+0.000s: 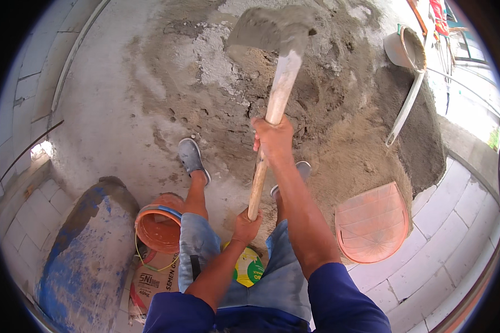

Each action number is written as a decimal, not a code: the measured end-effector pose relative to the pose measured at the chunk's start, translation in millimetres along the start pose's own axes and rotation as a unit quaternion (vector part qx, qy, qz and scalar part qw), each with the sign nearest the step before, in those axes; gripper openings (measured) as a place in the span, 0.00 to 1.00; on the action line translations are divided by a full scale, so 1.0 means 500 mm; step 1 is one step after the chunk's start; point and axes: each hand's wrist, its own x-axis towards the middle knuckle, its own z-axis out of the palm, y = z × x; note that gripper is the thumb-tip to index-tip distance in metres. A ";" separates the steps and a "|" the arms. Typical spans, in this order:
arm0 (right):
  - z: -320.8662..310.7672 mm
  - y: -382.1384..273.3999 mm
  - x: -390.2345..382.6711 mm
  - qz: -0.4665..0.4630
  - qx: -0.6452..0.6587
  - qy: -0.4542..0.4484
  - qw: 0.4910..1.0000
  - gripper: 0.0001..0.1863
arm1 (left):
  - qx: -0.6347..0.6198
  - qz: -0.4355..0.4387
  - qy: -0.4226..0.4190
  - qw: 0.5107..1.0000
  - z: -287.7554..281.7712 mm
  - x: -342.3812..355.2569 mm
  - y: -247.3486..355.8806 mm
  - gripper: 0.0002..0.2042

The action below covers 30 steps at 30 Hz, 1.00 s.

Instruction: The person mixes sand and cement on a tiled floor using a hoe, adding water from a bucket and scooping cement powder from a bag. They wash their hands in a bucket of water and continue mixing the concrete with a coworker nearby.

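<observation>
A hoe (pixel 281 89) with a long wooden handle and a wide blade coated in grey mortar is in both my hands. Its blade (pixel 264 29) is at the far side, over the pile of sand and cement mix (pixel 328 105); I cannot tell whether it touches the pile. My right hand (pixel 275 137) is closed round the middle of the handle. Nearer my body, my left hand (pixel 246 226) is wrapped round the handle's lower end. The mix looks damp and grey, with paler powder patches and browner sand towards the right.
At the left lie a mortar-crusted blue container (pixel 89 250), an orange bucket (pixel 156 228) and a cement bag (pixel 150 283). An orange scoop-shaped pan (pixel 372 223) rests at the right by the block wall (pixel 450 238). Farther right stand a pale bucket (pixel 397 50) and a long light strip (pixel 405 108).
</observation>
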 end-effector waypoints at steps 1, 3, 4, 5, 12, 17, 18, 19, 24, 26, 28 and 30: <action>0.003 0.052 0.009 0.014 -0.020 0.004 1.000 0.10 | -0.009 -0.046 -0.002 0.999 0.010 -0.026 -0.024 0.08; -0.010 0.168 0.040 0.089 -0.090 0.012 0.992 0.10 | -0.025 -0.132 -0.009 0.991 0.036 -0.072 -0.063 0.08; -0.026 0.216 0.050 0.121 -0.101 0.020 0.987 0.11 | -0.011 -0.151 -0.010 0.988 0.047 -0.093 -0.074 0.07; -0.039 0.259 0.053 0.154 -0.112 0.025 0.981 0.12 | 0.002 -0.170 -0.009 0.985 0.055 -0.113 -0.082 0.07; -0.091 0.358 -0.075 0.207 -0.014 0.018 0.978 0.12 | 0.092 -0.220 -0.062 0.969 0.030 -0.185 -0.225 0.11; -0.163 0.248 -0.129 0.114 0.076 0.033 0.990 0.11 | 0.151 -0.118 -0.052 0.980 0.019 -0.154 -0.195 0.14; -0.167 0.193 -0.129 0.081 0.091 0.035 0.992 0.11 | 0.137 -0.083 -0.052 0.986 0.013 -0.122 -0.166 0.14; -0.162 0.128 -0.124 0.049 0.112 0.050 0.991 0.11 | 0.153 -0.035 -0.043 0.987 0.007 -0.085 -0.131 0.14; -0.140 -0.050 0.035 -0.025 0.102 0.093 0.990 0.09 | 0.191 -0.014 -0.015 0.981 -0.013 0.053 0.119 0.16; -0.141 0.012 0.101 0.042 0.063 0.112 0.991 0.09 | 0.204 -0.030 -0.009 0.978 -0.004 0.048 0.133 0.17; -0.143 0.118 0.135 0.113 0.027 0.109 0.987 0.09 | 0.211 -0.061 -0.010 0.975 0.004 0.002 0.070 0.18; -0.131 0.218 0.106 0.170 0.008 0.088 0.981 0.11 | 0.189 -0.064 0.001 0.980 0.001 -0.048 -0.021 0.19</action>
